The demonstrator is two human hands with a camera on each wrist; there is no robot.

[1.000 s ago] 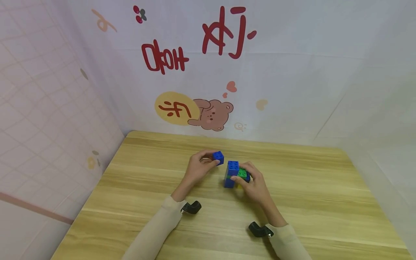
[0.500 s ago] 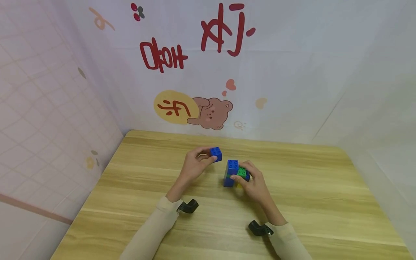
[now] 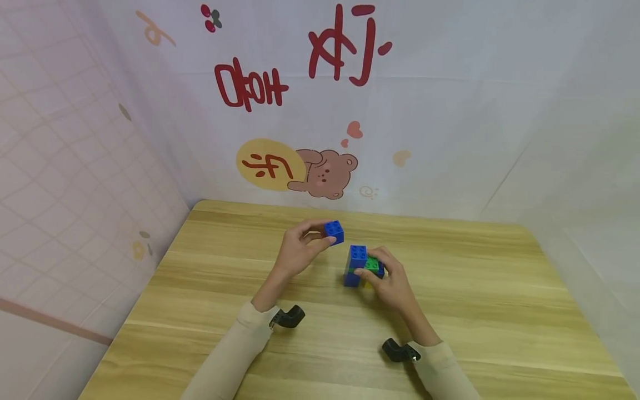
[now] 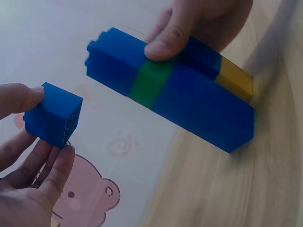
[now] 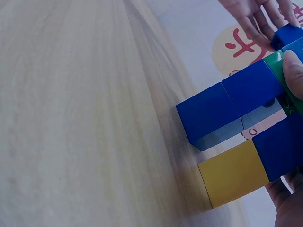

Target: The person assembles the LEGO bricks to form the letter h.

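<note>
My left hand (image 3: 295, 251) pinches a small blue toy brick (image 3: 334, 232) between thumb and fingertips, raised over the table with its studs upward. In the left wrist view this brick (image 4: 52, 116) is apart from the brick build (image 4: 189, 111). That build stands on the table: a tall blue column with a green brick (image 4: 152, 82) running through it, beside a shorter column of blue over a yellow brick (image 5: 233, 174). A gap shows between the columns in the right wrist view. My right hand (image 3: 394, 280) grips the build from the right, thumb against the green brick.
The wooden table (image 3: 475, 311) ends at a white wall cloth (image 3: 450, 111) with red characters and a printed bear (image 3: 330, 176). Another cloth (image 3: 65, 166) with a grid borders the left side. Black wrist mounts (image 3: 289, 317) stick out from both sleeves.
My left hand has drawn a little back and to the left, lifting the small blue brick farther from the build. My right hand and the build have stayed in place.
</note>
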